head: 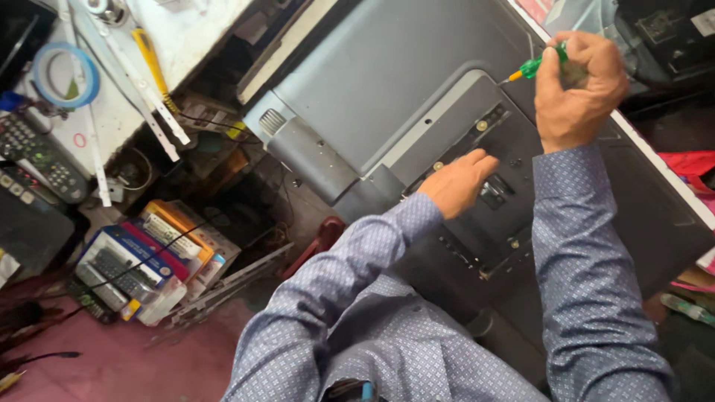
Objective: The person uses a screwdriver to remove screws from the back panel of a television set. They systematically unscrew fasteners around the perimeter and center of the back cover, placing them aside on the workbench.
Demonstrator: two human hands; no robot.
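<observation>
From the head camera, a big flat grey plastic back of a television [417, 82] lies face down and fills most of the view. The right hand [577, 82] is up near the far edge of it. Its fingers are curled tight around a small screwdriver with a green see-through handle [538, 65] (only the orange neck and thin metal tip stick out past the thumb). The tip points down to the grey back, close to the raised darker panel [484, 171] in the middle.

The left hand [456, 182] rests flat on that darker panel, fingers together and holding nothing, just beside a small black slot. Both arms wear a blue patterned shirt sleeve [588, 283].

Off to the left, a white workbench [186, 30] holds a roll of blue tape [63, 74], a yellow-handled tool [151, 63] and dark remote controls [37, 156]. Below it, on the pink floor [126, 365], sit packed remote controls in bright boxes [141, 260].
</observation>
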